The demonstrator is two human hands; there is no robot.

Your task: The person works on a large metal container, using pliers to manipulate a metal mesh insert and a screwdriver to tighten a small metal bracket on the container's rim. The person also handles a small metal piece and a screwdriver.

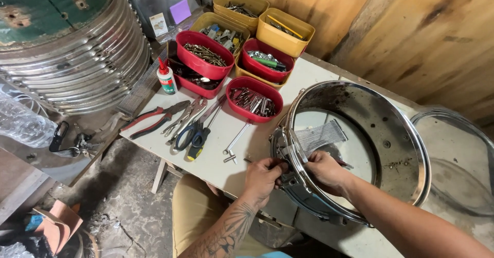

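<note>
- Head view, lower centre of the frame: a person seated at a white workbench [226, 134] works on a chrome snare drum shell [406, 150] that lies with its open side up.
- The left hand [263, 176] pinches the metal fitting [289, 178] on the shell's near rim, fingers closed on it.
- The right hand [325, 169] reaches inside the rim, fingers curled at the end of the snare wires [321, 134], which lie across the inner drumhead; whether it clamps them cannot be told.
- Judged from this, the wires are laid in place but their fastening looks unfinished.
- Left of centre: red-handled pliers [154, 120], a screwdriver [201, 137] and a drum key [234, 143] lie untouched.
- Upper centre: red and yellow tubs [254, 99] hold screws and parts.
</note>
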